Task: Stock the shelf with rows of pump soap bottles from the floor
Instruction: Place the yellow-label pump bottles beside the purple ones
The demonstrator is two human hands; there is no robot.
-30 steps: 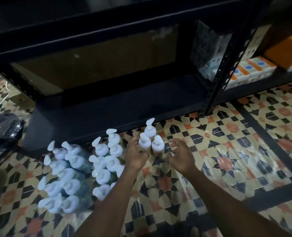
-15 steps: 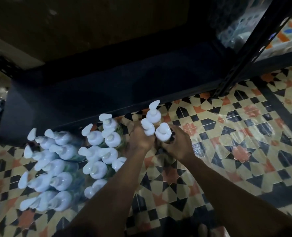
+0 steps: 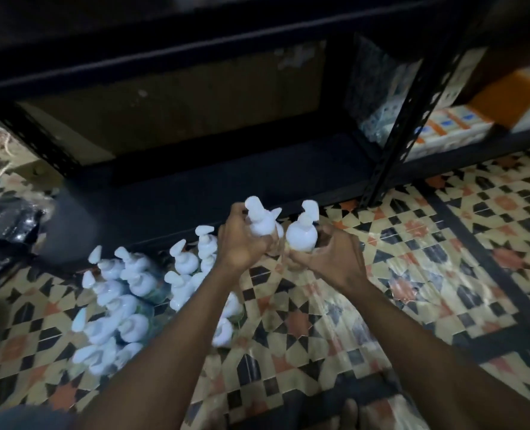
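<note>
Left hand (image 3: 242, 246) and right hand (image 3: 329, 256) curl round the held pump soap bottles (image 3: 301, 238) between them: two pumps clear, perhaps a third. Left of the left hand stand the floor bottles (image 3: 127, 293), too blurred to count.

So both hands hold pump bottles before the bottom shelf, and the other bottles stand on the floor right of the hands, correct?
Not quite: in the head view the other bottles stand on the floor left of the hands. The left hand and right hand do hold pump bottles before the bottom shelf.
</note>
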